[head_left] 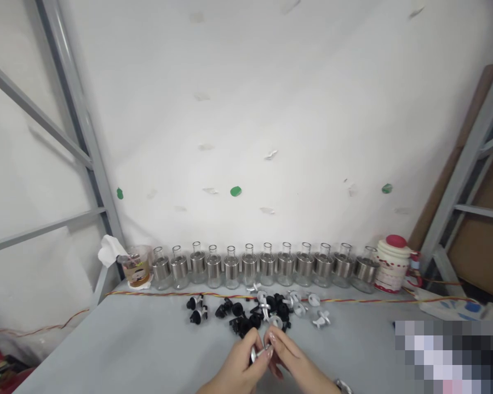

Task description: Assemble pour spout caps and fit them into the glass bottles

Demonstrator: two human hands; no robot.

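Observation:
My left hand point(239, 368) and my right hand point(292, 361) meet at the bottom centre, fingers pinched together on a small silver metal cap piece point(259, 353). Just beyond them on the grey table point(139, 345) lies a pile of small black stoppers point(246, 317) and silver-white cap parts point(299, 306). Two more black stoppers point(196, 309) sit apart to the left. Along the wall stands a row of several small glass bottles with metal collars point(267, 265).
A plastic cup of brown liquid point(136, 267) with a tissue stands at the row's left end. A white mug with a red lid point(393, 264) stands at the right end. A red-yellow twisted wire point(168, 294) runs along the table. Metal shelf frames flank both sides.

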